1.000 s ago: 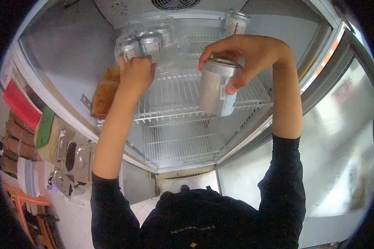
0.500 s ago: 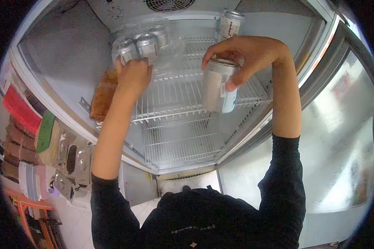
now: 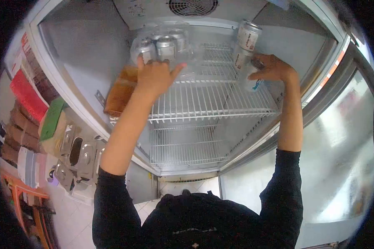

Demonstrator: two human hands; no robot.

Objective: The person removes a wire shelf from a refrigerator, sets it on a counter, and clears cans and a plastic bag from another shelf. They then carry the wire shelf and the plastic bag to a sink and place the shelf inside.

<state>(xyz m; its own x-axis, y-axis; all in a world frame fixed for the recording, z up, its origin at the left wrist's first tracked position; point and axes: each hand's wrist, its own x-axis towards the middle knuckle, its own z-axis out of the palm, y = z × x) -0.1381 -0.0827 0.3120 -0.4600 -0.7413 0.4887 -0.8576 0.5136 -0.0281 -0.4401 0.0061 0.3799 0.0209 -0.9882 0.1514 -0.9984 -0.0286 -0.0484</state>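
Note:
In the head view my right hand (image 3: 275,68) grips a silver drink can (image 3: 247,81) near its top, at the right side of the upper wire shelf (image 3: 203,99). Right behind it rise two stacked cans, an upper can (image 3: 249,36) and a lower can (image 3: 241,58), both with pale labels. On the left, my left hand (image 3: 156,79) reaches to a clear-plastic-wrapped group of cans (image 3: 166,49). Its thumb is spread out to the side and its fingertips lie at the front of the group. Part of the nearest wrapped can is hidden behind those fingers.
A brown package (image 3: 120,93) lies along the shelf's left side. Below is a lower wire shelf (image 3: 187,145). The fridge door (image 3: 336,157) stands open at right. Metal containers (image 3: 85,155) and a green item (image 3: 53,118) are outside, at left.
My right hand has carried the can back and to the right, close to the stacked cans. My left hand's thumb has spread away from its fingers. The whole view has shifted slightly.

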